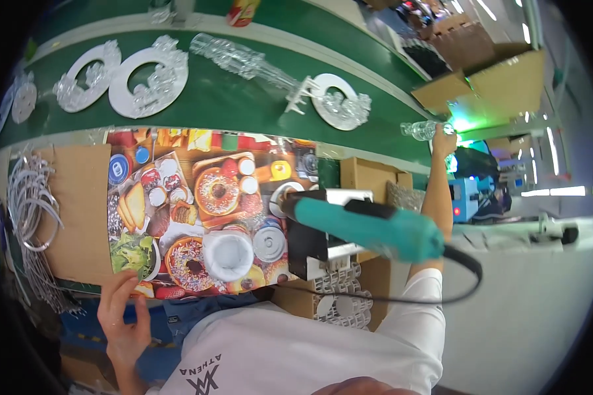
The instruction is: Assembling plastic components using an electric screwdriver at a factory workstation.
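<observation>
At the far right of the green bench, my right hand grips a clear plastic bottle-shaped piece with my arm stretched out. The piece lies sideways, pointing left. My left hand is by the near left edge of a food-printed mat; its fingers are loosely bent, the thumb stands apart, and nothing shows in it. A white round cup-like part sits on the mat. Above the mat's right side hangs a teal electric screwdriver with a black cable, hiding part of a black and white box.
White rings with clear parts stand along the bench, beside a row of clear pieces. Coiled grey cables lie at the left, next to brown cardboard. A carton of white lattice parts stands near my body. An open carton is far right.
</observation>
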Demonstrator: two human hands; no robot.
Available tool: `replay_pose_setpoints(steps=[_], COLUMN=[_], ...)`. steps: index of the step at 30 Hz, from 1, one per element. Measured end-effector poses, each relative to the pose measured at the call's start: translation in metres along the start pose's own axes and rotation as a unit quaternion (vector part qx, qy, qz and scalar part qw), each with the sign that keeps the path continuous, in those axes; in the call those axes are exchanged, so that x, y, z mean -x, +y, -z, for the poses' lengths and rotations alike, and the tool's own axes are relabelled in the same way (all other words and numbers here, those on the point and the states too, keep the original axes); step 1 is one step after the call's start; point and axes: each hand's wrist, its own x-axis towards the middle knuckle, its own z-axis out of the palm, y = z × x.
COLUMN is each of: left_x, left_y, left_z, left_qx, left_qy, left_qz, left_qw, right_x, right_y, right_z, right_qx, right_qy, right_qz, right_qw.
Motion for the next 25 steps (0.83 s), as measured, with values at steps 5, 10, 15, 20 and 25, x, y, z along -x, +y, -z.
replay_pose_setpoints(steps=[5, 10, 15, 20, 25], left_x=[-0.001, 0.008, 0.025, 0.046, 0.034], left_y=[0.055, 0.110, 0.182, 0.193, 0.115], left_z=[-0.029, -0.067, -0.089, -0.111, -0.102], left_qx=[0.182, 0.337, 0.594, 0.708, 0.708], left_qy=[-0.042, -0.266, -0.370, -0.271, -0.303], left_qz=[-0.059, -0.150, -0.099, -0.134, -0.356], left_qw=[0.981, 0.891, 0.708, 0.638, 0.529], right_x=[0.034, 0.165, 0.333, 0.468, 0.506], right_y=[0.010, 0.039, 0.034, -0.014, -0.044], right_z=[0.169, 0.353, 0.432, 0.405, 0.375], right_qx=[-0.492, -0.683, -0.745, -0.848, -0.722], right_qy=[-0.031, 0.013, 0.114, -0.079, -0.381], right_qz=[-0.200, -0.134, -0.245, -0.155, -0.072], right_qw=[0.846, 0.718, 0.609, 0.501, 0.573])
